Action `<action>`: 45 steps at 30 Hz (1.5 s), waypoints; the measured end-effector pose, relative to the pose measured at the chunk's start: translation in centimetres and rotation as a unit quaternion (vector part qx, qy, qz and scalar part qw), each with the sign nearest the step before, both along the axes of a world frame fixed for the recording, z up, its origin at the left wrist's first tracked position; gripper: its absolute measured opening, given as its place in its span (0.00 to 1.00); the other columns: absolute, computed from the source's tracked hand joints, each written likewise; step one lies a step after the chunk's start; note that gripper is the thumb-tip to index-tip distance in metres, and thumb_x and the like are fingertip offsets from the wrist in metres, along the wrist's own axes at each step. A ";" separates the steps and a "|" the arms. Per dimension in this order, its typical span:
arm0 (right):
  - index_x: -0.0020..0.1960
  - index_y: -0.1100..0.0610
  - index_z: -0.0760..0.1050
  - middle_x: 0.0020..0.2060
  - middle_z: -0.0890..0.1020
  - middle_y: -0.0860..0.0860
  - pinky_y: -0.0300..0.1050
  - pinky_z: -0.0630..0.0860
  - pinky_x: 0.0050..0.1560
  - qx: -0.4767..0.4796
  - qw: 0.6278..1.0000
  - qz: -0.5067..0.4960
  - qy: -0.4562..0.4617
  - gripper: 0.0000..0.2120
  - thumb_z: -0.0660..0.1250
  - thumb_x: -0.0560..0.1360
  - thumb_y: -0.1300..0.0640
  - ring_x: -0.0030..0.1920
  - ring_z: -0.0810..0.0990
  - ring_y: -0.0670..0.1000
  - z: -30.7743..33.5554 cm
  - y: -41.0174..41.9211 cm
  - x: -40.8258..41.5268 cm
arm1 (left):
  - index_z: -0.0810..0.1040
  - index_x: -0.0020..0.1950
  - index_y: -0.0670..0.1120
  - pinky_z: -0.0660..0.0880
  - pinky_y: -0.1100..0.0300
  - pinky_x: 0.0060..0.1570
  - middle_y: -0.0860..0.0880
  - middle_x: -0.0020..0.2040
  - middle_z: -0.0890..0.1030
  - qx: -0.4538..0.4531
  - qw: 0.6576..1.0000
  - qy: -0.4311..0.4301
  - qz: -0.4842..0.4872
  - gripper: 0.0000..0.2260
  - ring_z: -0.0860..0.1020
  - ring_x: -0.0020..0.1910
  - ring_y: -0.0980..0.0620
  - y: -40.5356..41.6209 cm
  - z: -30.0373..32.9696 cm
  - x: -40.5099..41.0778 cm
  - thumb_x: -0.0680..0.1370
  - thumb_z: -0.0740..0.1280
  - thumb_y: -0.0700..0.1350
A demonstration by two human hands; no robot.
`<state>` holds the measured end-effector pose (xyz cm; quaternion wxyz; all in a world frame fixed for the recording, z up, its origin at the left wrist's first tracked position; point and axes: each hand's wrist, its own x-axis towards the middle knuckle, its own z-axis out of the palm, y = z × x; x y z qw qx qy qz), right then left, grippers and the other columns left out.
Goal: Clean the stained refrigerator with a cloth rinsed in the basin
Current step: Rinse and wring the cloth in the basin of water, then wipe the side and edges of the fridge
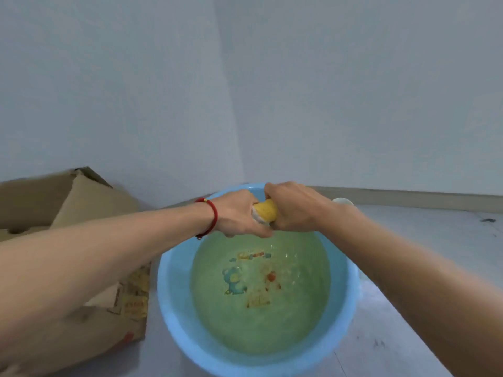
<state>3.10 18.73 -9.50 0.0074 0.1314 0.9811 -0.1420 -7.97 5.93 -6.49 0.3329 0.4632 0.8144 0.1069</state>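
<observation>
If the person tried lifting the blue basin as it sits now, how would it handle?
Likely heavy: the blue basin holds greenish water well up its walls. Its thin plastic rim may flex, and the water would probably slosh. The wet walls could make the grip slippery.

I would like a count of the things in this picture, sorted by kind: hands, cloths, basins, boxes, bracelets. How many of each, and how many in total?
Hands: 2, the left hand and the right hand, both gripping the cloth
Cloths: 1, the yellow cloth
Basins: 1, the blue basin holding water
Boxes: 1, the cardboard box
Bracelets: 1, the red bracelet
Total: 6
</observation>
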 end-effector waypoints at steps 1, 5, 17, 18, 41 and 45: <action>0.51 0.54 0.71 0.43 0.78 0.50 0.47 0.70 0.38 -0.050 0.998 -0.011 -0.031 0.17 0.76 0.71 0.49 0.41 0.76 0.55 2.6 0.7 0.5 | 0.77 0.44 0.41 0.70 0.60 0.30 0.49 0.33 0.76 -0.003 1.000 -0.003 -0.025 0.21 0.72 0.29 0.51 0.6 2.4 -0.3 0.73 0.74 0.60; 0.48 0.49 0.74 0.39 0.81 0.47 0.41 0.73 0.36 -0.255 0.956 -0.091 -0.110 0.21 0.82 0.67 0.44 0.37 0.78 0.47 12.9 3.0 4.6 | 0.81 0.57 0.52 0.73 0.66 0.38 0.57 0.42 0.79 0.087 0.993 -0.028 -0.071 0.14 0.76 0.35 0.64 1.9 11.6 0.8 0.75 0.75 0.56; 0.67 0.56 0.80 0.62 0.84 0.54 0.56 0.81 0.61 -0.664 0.667 -0.312 0.131 0.22 0.67 0.81 0.44 0.63 0.82 0.56 45.6 -5.5 23.3 | 0.78 0.68 0.51 0.80 0.59 0.55 0.43 0.60 0.83 0.237 0.894 -0.377 0.047 0.28 0.82 0.54 0.52 0.5 44.9 13.5 0.75 0.70 0.27; 0.68 0.53 0.80 0.62 0.84 0.52 0.56 0.81 0.62 -0.642 0.671 -0.334 0.162 0.19 0.67 0.82 0.45 0.62 0.82 0.53 47.5 -6.8 23.6 | 0.77 0.70 0.51 0.80 0.57 0.56 0.42 0.56 0.83 0.239 0.885 -0.395 0.061 0.28 0.82 0.52 0.51 0.2 46.5 14.3 0.75 0.70 0.27; 0.63 0.55 0.73 0.48 0.78 0.51 0.48 0.80 0.56 -0.315 0.373 -0.610 0.624 0.15 0.73 0.79 0.58 0.49 0.80 0.48 62.6 -40.5 52.4 | 0.76 0.60 0.50 0.76 0.61 0.44 0.47 0.57 0.75 0.075 0.899 -0.131 -0.412 0.15 0.77 0.49 0.52 -13.4 58.4 45.0 0.78 0.64 0.34; 0.66 0.50 0.71 0.59 0.83 0.53 0.54 0.80 0.61 -0.348 0.393 -0.595 0.609 0.22 0.72 0.76 0.47 0.59 0.83 0.51 63.1 -48.7 59.0 | 0.78 0.63 0.52 0.78 0.60 0.53 0.51 0.56 0.82 0.086 0.799 -0.358 -0.476 0.09 0.80 0.57 0.54 -25.5 62.9 57.1 0.83 0.64 0.48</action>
